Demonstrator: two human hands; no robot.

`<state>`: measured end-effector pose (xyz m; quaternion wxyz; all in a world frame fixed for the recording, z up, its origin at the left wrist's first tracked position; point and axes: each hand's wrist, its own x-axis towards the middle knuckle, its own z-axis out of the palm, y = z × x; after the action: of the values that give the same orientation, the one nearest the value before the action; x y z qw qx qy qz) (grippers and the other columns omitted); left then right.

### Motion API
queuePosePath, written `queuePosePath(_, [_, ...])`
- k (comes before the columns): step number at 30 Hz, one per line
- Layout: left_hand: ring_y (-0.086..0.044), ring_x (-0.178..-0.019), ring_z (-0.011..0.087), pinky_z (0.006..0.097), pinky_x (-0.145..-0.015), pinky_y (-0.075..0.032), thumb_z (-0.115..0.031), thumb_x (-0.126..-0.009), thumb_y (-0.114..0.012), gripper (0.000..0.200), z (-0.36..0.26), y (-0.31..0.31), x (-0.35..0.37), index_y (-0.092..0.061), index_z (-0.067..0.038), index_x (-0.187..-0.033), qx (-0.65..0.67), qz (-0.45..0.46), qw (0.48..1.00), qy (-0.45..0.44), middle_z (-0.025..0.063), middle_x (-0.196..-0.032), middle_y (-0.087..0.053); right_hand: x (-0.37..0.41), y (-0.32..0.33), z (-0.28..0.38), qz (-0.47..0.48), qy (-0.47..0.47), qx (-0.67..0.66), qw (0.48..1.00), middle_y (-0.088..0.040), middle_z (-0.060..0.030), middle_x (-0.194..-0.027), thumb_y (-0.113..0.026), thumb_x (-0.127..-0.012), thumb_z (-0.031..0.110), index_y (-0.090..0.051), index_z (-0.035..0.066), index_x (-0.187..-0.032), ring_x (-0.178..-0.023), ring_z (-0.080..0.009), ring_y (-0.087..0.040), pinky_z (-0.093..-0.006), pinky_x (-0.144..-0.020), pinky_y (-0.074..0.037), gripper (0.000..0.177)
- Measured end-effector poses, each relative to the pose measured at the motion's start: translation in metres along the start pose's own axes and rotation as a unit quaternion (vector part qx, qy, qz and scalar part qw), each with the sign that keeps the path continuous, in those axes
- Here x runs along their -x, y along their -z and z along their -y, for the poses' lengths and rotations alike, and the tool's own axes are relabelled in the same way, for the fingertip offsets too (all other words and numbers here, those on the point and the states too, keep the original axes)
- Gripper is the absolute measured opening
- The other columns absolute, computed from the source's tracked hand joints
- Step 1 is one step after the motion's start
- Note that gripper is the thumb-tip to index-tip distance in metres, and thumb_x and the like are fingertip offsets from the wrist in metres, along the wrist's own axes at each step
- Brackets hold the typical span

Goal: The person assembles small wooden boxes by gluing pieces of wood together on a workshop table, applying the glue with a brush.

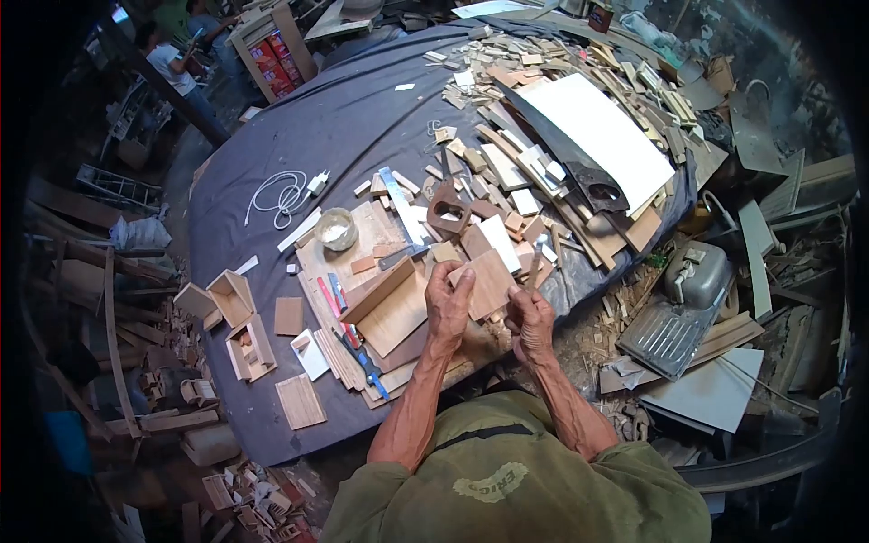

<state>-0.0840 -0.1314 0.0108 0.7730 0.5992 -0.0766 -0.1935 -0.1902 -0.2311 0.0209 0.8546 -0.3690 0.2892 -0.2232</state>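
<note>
In front of my chest, my left hand (450, 303) is closed on the left edge of a thin wooden panel (489, 282), thumb on its face. My right hand (531, 321) has its fingers curled, thumb and fingertips at the panel's lower right corner. A narrow, strip-like piece (538, 258) rises just above the right hand; whether that hand also grips it I cannot make out. Left of my left hand lies an open wooden tray-like box (389, 312). Beyond the hands are a wooden block with an opening (448, 210) and a metal square (403, 208).
A handsaw (566, 154) rests by a white board (597, 127) amid many wood offcuts. On the left are a glue pot (336, 230), a white cable (282, 195), a blue-and-black tool (367, 366) and small wooden boxes (249, 348). Other people (176, 68) stand far left.
</note>
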Motion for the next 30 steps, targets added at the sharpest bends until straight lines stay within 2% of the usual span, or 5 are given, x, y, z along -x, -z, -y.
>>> queuePosePath(9, [-0.072, -0.080, 0.0255, 0.0362, -0.080, -0.054, -0.018, -0.083, -0.064, 0.030, 0.059, -0.071, -0.204, -0.059, 0.005, -0.101, -0.298, 0.022, 0.952, 0.065, 0.0239, -0.096, -0.071, -0.019, 0.074, 0.050, -0.096, 0.075, -0.023, 0.992, -0.047, 0.0077, -0.067, -0.071, -0.090, 0.013, -0.061, 0.005, -0.094, -0.049, -0.0006, -0.034, -0.0189, -0.043, -0.023, 0.013])
queuePosePath(15, [-0.068, -0.049, 0.0300, 0.0370, -0.040, -0.053, -0.012, -0.084, -0.061, 0.027, 0.050, -0.120, -0.248, -0.063, 0.014, -0.090, -0.288, -0.025, 0.943, 0.167, 0.0252, -0.072, -0.070, -0.005, 0.095, 0.073, -0.144, 0.105, -0.037, 0.983, -0.043, 0.0080, -0.064, -0.067, -0.092, 0.011, -0.061, 0.007, -0.090, -0.046, -0.0012, -0.030, -0.0202, -0.042, -0.021, 0.007])
queuePosePath(20, [-0.063, -0.115, 0.0391, 0.0514, -0.099, -0.050, -0.019, -0.076, -0.075, 0.074, 0.089, -0.131, -0.279, -0.038, 0.009, -0.133, -0.409, -0.096, 0.890, 0.176, 0.0292, -0.122, -0.061, -0.003, 0.107, 0.072, -0.170, 0.099, -0.034, 0.980, -0.043, 0.0085, -0.063, -0.067, -0.092, 0.011, -0.062, 0.007, -0.091, -0.046, -0.0010, -0.029, -0.0203, -0.043, -0.021, 0.007])
queuePosePath(22, [-0.057, -0.123, 0.0413, 0.0532, -0.104, -0.046, -0.019, -0.074, -0.077, 0.076, 0.061, -0.142, -0.258, -0.038, 0.008, -0.134, -0.389, -0.151, 0.888, 0.191, 0.0312, -0.132, -0.055, -0.002, 0.109, 0.071, -0.163, 0.090, -0.035, 0.982, -0.042, 0.0088, -0.063, -0.067, -0.092, 0.012, -0.062, 0.007, -0.092, -0.047, -0.0009, -0.029, -0.0201, -0.043, -0.022, 0.007])
queuePosePath(30, [-0.068, -0.083, 0.0255, 0.0368, -0.072, -0.054, -0.012, -0.076, -0.078, 0.043, 0.053, -0.076, -0.214, -0.066, 0.015, -0.107, -0.225, -0.076, 0.969, 0.073, 0.0220, -0.099, -0.070, -0.017, 0.094, 0.062, -0.115, 0.058, -0.100, 0.987, -0.041, 0.0092, -0.067, -0.066, -0.096, 0.016, -0.056, 0.011, -0.091, -0.048, -0.0004, -0.030, -0.0195, -0.043, -0.022, 0.011])
